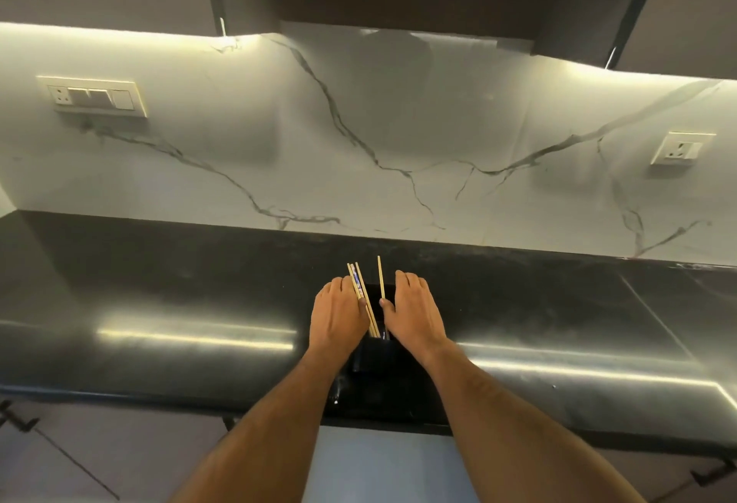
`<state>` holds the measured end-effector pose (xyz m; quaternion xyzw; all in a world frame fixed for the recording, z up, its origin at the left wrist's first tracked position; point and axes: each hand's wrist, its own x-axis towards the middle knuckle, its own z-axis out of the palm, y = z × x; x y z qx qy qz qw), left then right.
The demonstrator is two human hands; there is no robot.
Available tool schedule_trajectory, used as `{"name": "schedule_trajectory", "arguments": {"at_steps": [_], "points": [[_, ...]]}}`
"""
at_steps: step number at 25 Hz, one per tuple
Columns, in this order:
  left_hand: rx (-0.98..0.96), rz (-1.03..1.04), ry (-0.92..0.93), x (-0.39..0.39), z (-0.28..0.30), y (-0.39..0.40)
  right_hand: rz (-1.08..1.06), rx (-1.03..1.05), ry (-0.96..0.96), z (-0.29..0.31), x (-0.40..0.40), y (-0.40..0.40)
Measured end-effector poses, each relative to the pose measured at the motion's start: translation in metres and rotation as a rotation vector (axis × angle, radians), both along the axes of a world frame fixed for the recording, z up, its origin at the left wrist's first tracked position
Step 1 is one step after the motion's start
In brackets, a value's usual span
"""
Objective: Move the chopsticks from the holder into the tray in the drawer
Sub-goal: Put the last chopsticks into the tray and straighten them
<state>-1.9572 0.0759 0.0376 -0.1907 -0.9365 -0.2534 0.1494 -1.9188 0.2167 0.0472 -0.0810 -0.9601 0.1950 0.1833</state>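
Note:
A black holder (pixel 373 355) stands on the dark countertop near its front edge, between my two wrists. Several pale wooden chopsticks (pixel 365 299) lean out of it to the left, and my left hand (pixel 339 313) is closed around their upper part. One single chopstick (pixel 381 277) stands nearly upright just to the right, pinched by the thumb and fingers of my right hand (pixel 414 311). Whether its lower end is still inside the holder is hidden. No drawer or tray shows in view.
The glossy black countertop (pixel 179 291) runs the full width, backed by a white marble wall with a switch plate (pixel 93 96) at left and a socket (pixel 680 147) at right. Dark cabinets hang overhead. Floor shows below the counter edge.

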Motion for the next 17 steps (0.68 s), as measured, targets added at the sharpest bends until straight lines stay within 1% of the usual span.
{"name": "schedule_trajectory", "arguments": {"at_steps": [3,6,7,11,14,17], "points": [[0.141,0.118,-0.142,-0.025,-0.011,0.012,-0.035,-0.154,-0.091,-0.009,-0.027,0.004],[0.222,0.124,-0.285,-0.052,-0.019,0.020,-0.127,-0.395,-0.143,-0.014,-0.055,0.002],[0.230,0.120,-0.320,-0.061,-0.021,0.022,-0.148,-0.441,-0.142,-0.016,-0.063,0.001],[0.256,0.101,-0.428,-0.084,-0.030,0.023,-0.147,-0.466,-0.135,-0.024,-0.086,-0.007],[0.332,0.105,-0.477,-0.096,-0.036,0.027,-0.146,-0.498,-0.144,-0.027,-0.098,-0.015],[0.427,0.106,-0.485,-0.103,-0.040,0.028,-0.159,-0.533,-0.142,-0.031,-0.108,-0.019]]}}
